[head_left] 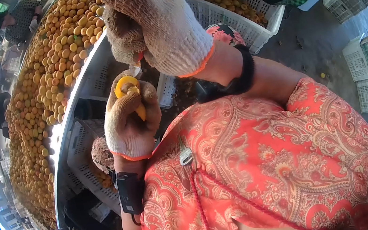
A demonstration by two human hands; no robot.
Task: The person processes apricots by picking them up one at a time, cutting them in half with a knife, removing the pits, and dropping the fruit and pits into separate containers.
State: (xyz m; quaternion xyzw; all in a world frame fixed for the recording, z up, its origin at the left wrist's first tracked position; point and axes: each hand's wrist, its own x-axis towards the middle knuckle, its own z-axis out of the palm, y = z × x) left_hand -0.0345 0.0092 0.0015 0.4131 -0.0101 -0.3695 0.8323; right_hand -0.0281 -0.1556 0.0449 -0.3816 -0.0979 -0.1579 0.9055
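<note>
My left hand (132,115), in a soiled white knit glove, is closed around a cut yellow-orange apricot (126,84), pinched between thumb and fingers. Just above it, my right hand (157,28), gloved the same way, is closed around what looks like a small knife (136,70). Only a bit of red and a short shiny tip of it show below the fingers, close to the apricot; the rest is hidden in the glove.
A long white-edged table (63,116) heaped with whole apricots (64,42) curves along the left. A white crate (256,40) of cut fruit stands at the top. Below the table edge sits another crate (80,154). Stacked crates (362,64) stand right. A person (22,22) is across the table.
</note>
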